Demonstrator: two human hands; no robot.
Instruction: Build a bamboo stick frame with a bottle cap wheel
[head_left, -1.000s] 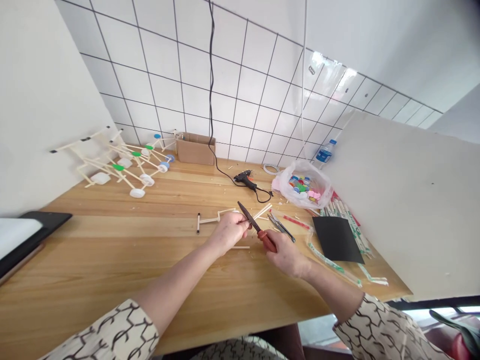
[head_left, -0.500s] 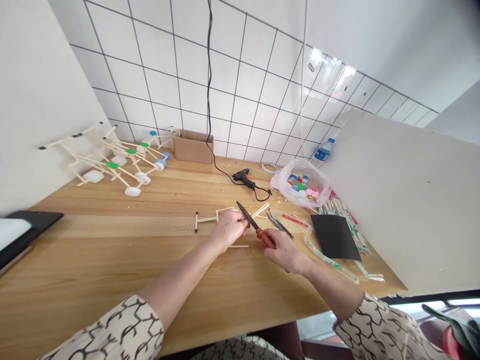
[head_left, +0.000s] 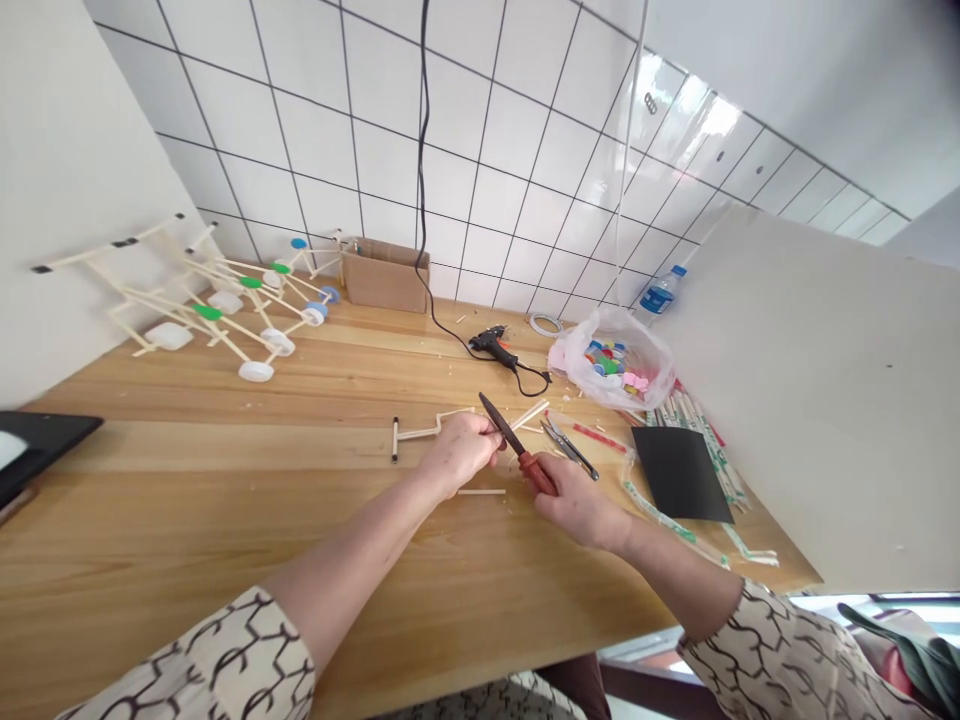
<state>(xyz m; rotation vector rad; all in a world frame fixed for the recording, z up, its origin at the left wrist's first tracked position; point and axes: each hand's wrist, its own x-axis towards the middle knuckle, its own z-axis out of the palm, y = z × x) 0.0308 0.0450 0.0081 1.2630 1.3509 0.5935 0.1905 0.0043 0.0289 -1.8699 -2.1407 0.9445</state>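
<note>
My right hand (head_left: 581, 500) is wrapped round the red handle of a dark metal file (head_left: 504, 424), its blade pointing up and to the left. Close to the blade, my left hand (head_left: 463, 450) is closed in a pinch on a thin wooden stick (head_left: 496, 432), mostly hidden by the fingers. Beyond the blade, pale sticks (head_left: 534, 412) slant to the right. Left of my left hand lies a small stick frame (head_left: 417, 434) with a black-tipped crossbar. A loose stick (head_left: 481, 492) rests on the wood below my hands.
Snips (head_left: 570, 448) and a black sheet (head_left: 684, 474) lie to the right. Behind are a glue gun (head_left: 495, 346), a bag of bottle caps (head_left: 652, 372), a bottle (head_left: 663, 292) and a cardboard box (head_left: 386, 276). Stick models with cap wheels (head_left: 256, 371) stand at the left.
The camera view has shifted slightly. Both hands keep their grips, and the file stays beside my left fingertips at almost the same angle.
</note>
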